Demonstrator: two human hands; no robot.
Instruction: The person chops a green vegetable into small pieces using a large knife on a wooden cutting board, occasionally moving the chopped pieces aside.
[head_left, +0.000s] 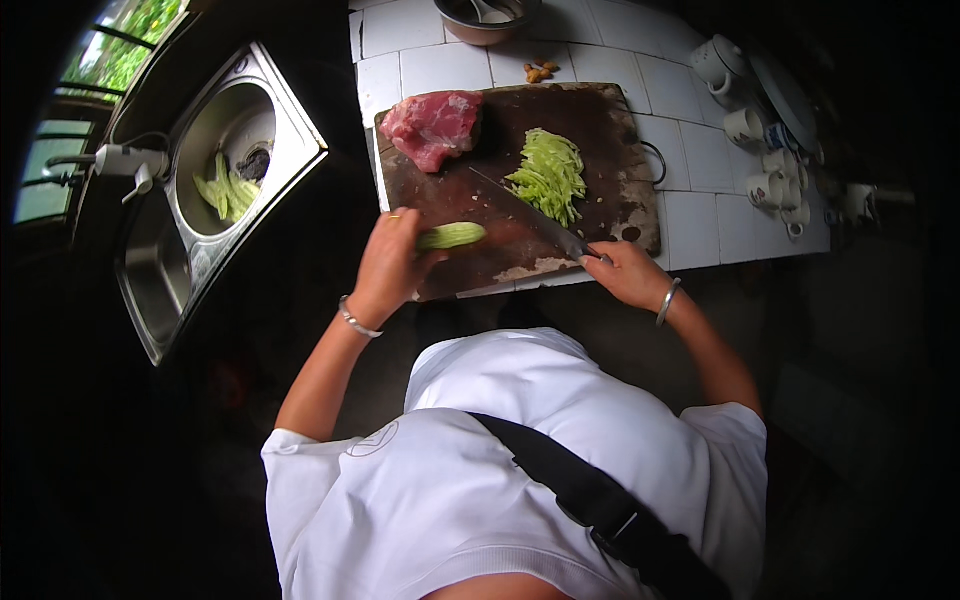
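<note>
My left hand (391, 259) grips a pale green gourd-like vegetable (454, 235) above the left front of a dark wooden cutting board (480, 270). Part of the vegetable is hidden by my fingers. In my right hand (626, 271) is the handle of a kitchen knife (541, 223); its blade reaches diagonally up and left across the board. Beyond the blade lies a heap of sliced green vegetable (551, 176). A piece of raw meat (433, 129) rests on the board's far left corner.
A white-tiled counter (682, 154) carries the board. At its back are a metal bowl (487, 26) and several small brown pieces (540, 71). Several white mugs (765, 190) line the right side. To the left, a steel sink (202, 112) holds green peelings (229, 191) below a faucet (131, 163).
</note>
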